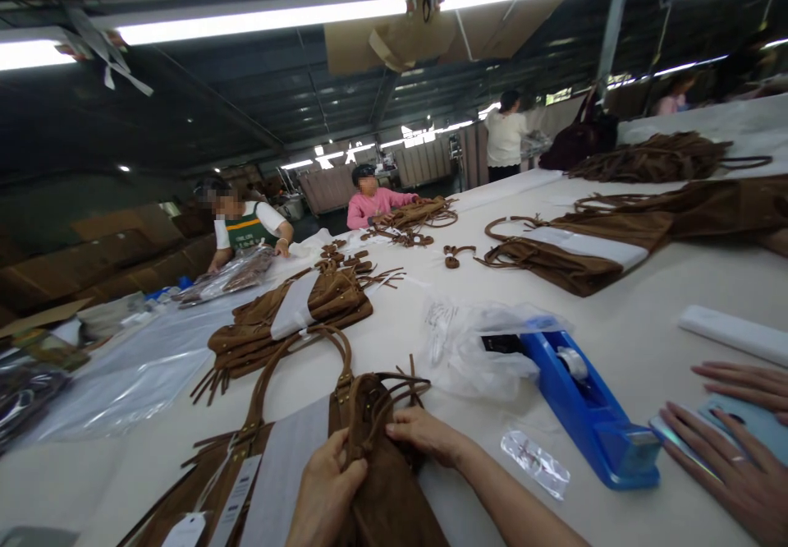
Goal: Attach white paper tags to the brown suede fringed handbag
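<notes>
A brown suede-like handbag (394, 489) lies on the table right in front of me, its two looped handles (264, 391) pointing away. A white paper band (289, 465) wraps its middle, and a white hang tag (185, 530) hangs on a string. My left hand (326, 485) is closed, pinching the bag's folded side edge between thumb and fingers. On the other side of that fold, my right hand (431, 436) grips the bag near its thin tassel strips (412, 387); its fingertips are partly hidden behind the suede.
A blue tape dispenser (591, 415) stands at right beside a crumpled clear plastic bag (474, 346) and a small clear packet (535, 463). Another person's hands (732, 465) rest at the right edge. More brown bags (308, 309) lie beyond; co-workers (375, 202) are across the table.
</notes>
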A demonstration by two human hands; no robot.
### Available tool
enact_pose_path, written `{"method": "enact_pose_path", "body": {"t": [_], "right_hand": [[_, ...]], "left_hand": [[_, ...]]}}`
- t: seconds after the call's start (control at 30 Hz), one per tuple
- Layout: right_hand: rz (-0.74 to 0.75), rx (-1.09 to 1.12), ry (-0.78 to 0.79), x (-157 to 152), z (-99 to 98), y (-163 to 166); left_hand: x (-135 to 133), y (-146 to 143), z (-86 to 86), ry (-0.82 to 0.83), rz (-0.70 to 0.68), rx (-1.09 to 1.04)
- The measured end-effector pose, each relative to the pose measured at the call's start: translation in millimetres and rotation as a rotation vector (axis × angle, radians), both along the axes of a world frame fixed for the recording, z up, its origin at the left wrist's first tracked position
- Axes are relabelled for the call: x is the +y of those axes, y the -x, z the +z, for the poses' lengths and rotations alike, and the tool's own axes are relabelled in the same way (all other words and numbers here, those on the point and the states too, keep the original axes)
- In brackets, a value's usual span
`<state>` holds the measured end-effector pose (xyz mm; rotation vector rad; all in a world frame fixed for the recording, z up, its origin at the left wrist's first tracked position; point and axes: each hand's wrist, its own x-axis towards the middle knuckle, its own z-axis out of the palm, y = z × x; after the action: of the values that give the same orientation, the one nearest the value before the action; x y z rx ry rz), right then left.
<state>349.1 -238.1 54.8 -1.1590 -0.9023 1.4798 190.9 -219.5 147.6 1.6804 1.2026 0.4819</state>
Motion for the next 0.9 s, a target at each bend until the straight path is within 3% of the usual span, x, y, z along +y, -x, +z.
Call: {"method": "enact_pose_path", "body": {"t": [0.2,0.37,0.5,0.63,0.77,0.9], "right_hand": [[0.060,0.186,0.009,-13,4.3,1],[0.171,0.335,0.081,-29,1.0,2],[0.045,0.119,0.077,-25,-1.1,20],[-0.120,-0.136,0.111,-14,-4.6,34],[-0.059,-0.158,0.171,-26,-5.2,20],[0.059,-0.092,0.191,-48,4.1,7]], "left_hand": [[8,8,-11.5,0.107,0.048,-0.136],[10,9,-10.4,0.135,0.080,-0.133],[6,0,-6.8,0.093,0.042,-0.069],[-3,-14,-4.2,-0.150,-0.028,0.174],[-16,-11,-7.7,-0.192,-0.035,0.297],[-44,3,-23.2,-0.216,-0.030,0.371]]}}
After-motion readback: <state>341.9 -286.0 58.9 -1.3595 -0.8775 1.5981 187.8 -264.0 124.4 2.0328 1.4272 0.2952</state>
